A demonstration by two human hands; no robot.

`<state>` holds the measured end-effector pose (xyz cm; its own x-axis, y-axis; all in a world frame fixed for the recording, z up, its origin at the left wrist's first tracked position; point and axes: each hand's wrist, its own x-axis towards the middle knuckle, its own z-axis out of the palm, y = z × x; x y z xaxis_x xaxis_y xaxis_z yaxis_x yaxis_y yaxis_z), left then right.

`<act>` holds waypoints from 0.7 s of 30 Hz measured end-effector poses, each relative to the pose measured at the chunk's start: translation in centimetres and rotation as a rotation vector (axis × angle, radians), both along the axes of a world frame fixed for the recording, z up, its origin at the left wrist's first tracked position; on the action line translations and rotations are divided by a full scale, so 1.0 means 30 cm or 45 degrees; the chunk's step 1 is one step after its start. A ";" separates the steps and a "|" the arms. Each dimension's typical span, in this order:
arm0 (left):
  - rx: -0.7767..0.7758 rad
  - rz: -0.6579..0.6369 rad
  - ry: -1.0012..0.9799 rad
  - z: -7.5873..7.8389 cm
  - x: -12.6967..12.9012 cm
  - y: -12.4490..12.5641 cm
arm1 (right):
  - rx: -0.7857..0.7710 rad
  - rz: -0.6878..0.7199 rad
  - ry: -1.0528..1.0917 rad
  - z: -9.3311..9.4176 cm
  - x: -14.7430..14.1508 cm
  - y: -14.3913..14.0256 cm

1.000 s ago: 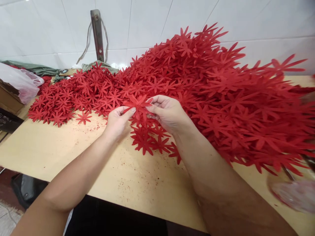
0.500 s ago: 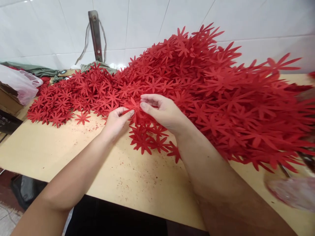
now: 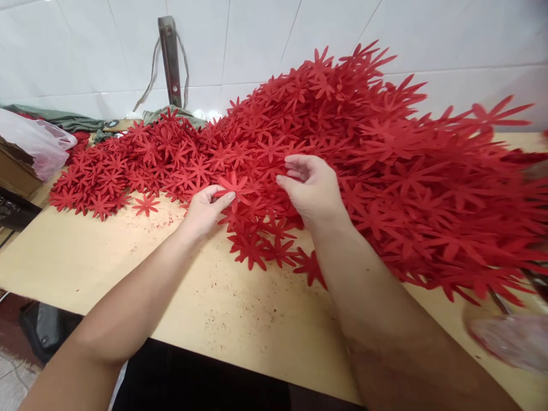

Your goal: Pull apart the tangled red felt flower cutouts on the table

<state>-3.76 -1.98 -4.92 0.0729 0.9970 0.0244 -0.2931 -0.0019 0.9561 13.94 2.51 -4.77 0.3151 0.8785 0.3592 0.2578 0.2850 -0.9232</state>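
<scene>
Between the thumb and fingers of my left hand point(image 3: 209, 206) is a red fabric flower point(image 3: 234, 187) with long narrow petals, pinched by its left side. My right hand point(image 3: 314, 188) is off to its right, over the heap, thumb and fingers curved and apart with nothing visible in them. A large heap of similar red flowers point(image 3: 385, 137) spreads behind and around both hands, higher on the right. One loose flower point(image 3: 146, 205) lies on the table left of my left hand. Another cluster point(image 3: 250, 249) lies just below the held flower.
Red crumbs dot the wooden tabletop point(image 3: 180, 308). At the left edge are a translucent plastic bag point(image 3: 34, 140) and a cardboard box point(image 3: 17, 171). A clear plastic dish point(image 3: 509, 337) is at the lower right. A metal bracket point(image 3: 170, 60) stands against the tiled wall.
My right hand has moved right, away from the flower, which shows more fully in my left hand. My left hand has hardly moved.
</scene>
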 end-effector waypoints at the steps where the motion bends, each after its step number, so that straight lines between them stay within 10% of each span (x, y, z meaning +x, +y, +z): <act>1: -0.001 0.003 -0.002 -0.001 0.000 0.000 | 0.028 -0.007 -0.070 0.008 -0.004 -0.008; 8: 0.044 -0.047 -0.057 0.010 0.006 -0.012 | -0.301 0.773 0.116 0.087 -0.095 -0.111; 21: 0.047 -0.147 -0.110 0.025 0.006 -0.016 | -0.378 0.858 0.342 0.096 -0.093 -0.119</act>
